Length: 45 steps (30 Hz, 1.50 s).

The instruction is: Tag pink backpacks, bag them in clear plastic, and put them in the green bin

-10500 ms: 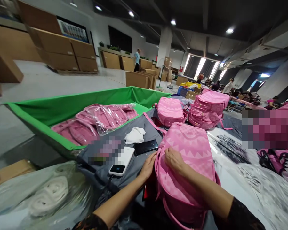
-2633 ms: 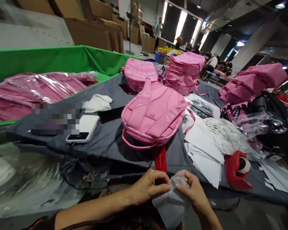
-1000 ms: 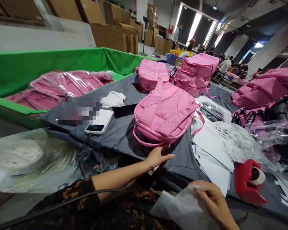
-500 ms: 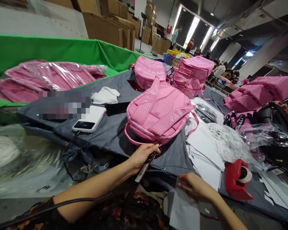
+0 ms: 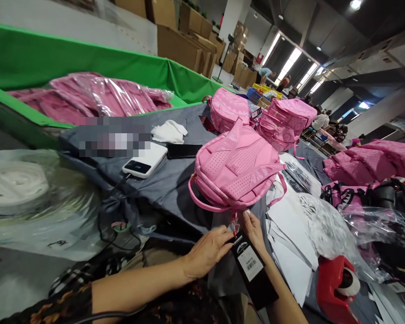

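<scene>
A pink backpack (image 5: 238, 173) lies with its straps and padded back facing up at the table's edge. From its near end a black hang tag (image 5: 251, 265) with a white barcode label dangles on a red cord. My left hand (image 5: 207, 249) pinches the top of this tag, fingers closed. Just right of the cord, partly behind the tag, is my right hand (image 5: 253, 228), its fingers closed on a translucent plastic sleeve (image 5: 219, 279). The sleeve hangs behind the tag and is partly hidden by my left hand.
A red tape dispenser (image 5: 334, 288), white paper sheets (image 5: 290, 234) and clear plastic bags (image 5: 320, 220) lie to the right. A white power bank (image 5: 146, 159), black phone (image 5: 184, 151) and white cloth (image 5: 169, 132) lie left. More pink backpacks (image 5: 286, 123) stand behind.
My right hand has moved up and left with the sleeve, beside the tag's cord. The tag now faces me, and my left hand has shifted down to its top. The view has turned left.
</scene>
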Motion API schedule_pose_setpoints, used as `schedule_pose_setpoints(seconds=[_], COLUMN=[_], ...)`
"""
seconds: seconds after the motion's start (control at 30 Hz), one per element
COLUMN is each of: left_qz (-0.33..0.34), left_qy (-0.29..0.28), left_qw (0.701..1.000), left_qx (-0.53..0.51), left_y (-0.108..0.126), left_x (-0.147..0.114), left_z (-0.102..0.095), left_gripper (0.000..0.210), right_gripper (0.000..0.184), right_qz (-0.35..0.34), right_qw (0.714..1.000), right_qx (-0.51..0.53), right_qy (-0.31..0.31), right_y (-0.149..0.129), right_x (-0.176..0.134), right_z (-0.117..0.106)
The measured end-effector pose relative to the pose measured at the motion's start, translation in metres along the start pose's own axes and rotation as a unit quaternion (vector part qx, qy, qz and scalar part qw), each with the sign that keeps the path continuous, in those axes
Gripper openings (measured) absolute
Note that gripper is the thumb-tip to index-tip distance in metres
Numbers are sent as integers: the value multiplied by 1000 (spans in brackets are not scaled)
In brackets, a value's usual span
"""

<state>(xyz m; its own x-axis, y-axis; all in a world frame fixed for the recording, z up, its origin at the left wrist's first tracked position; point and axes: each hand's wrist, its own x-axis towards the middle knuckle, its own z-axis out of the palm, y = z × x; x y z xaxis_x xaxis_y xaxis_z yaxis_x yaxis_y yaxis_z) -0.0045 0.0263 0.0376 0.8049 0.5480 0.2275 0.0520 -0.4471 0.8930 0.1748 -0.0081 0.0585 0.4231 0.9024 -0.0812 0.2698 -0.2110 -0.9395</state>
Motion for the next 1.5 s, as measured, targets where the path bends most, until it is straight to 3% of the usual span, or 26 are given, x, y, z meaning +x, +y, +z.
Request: schedule_pose_setpoints(seconds=[0.1, 0.17, 0.27, 0.37, 0.47, 0.57, 0.7, 0.77, 0.87, 0.9, 0.97, 1.07, 1.2, 1.27, 1.33, 1.5], left_qz=[31, 45, 32, -57, -172, -240, -352, -390, -395, -391, -383, -384, -378, -361, -345, -322], left_qy=[-6, -3, 47, 161, 217, 186, 187, 220, 247, 253, 262, 270, 296, 313, 327, 326], left_qw=[993, 990, 996, 982, 917, 820, 721, 696, 695, 697, 700, 700, 686, 679, 675, 672], left_qx=[114, 131, 64, -78, -286, -485, -567, -561, -547, -545, -543, -539, -547, -557, -564, -582], left_y=[-7, -10, -15, -22, -24, -19, -9, -6, -3, -2, -2, -4, -9, -10, -11, -13], left_x=[4, 5, -2, -14, -18, -4, 27, 38, 44, 44, 45, 51, 64, 65, 62, 49], left_z=[-7, -12, -20, -24, -25, -24, -21, -17, -10, -7, -1, 7, 15, 17, 19, 23], left_gripper=[16, 15, 17, 23, 41, 51, 24, 12, 7, 9, 16, 16, 20, 24, 27, 35], right_gripper=[57, 54, 52, 49, 41, 37, 41, 43, 43, 42, 44, 38, 27, 27, 28, 27], right_qz=[38, 48, 33, 11, -6, -2, 2, -18, -63, -79, -119, -222, -368, -407, -421, -407], right_qw=[995, 994, 999, 1000, 999, 1000, 1000, 1000, 995, 993, 990, 945, 797, 734, 708, 705], right_qx=[91, 97, 25, -17, -25, -17, 0, 5, -4, -18, -73, -217, -449, -512, -532, -545], right_qy=[-27, -33, -10, 12, 22, 26, 26, 1, -78, -80, -23, 104, 164, 181, 199, 198], right_y=[-5, -11, -19, -23, -22, -20, -18, -18, -16, -15, -13, -18, -39, -50, -57, -46], right_x=[-5, -6, -3, 0, 0, -1, -1, -1, 1, 2, 3, -1, -14, -19, -21, -19], right_z=[3, 4, 5, 5, 5, 7, 7, 2, -10, -13, -19, -21, -12, -3, 9, 40])
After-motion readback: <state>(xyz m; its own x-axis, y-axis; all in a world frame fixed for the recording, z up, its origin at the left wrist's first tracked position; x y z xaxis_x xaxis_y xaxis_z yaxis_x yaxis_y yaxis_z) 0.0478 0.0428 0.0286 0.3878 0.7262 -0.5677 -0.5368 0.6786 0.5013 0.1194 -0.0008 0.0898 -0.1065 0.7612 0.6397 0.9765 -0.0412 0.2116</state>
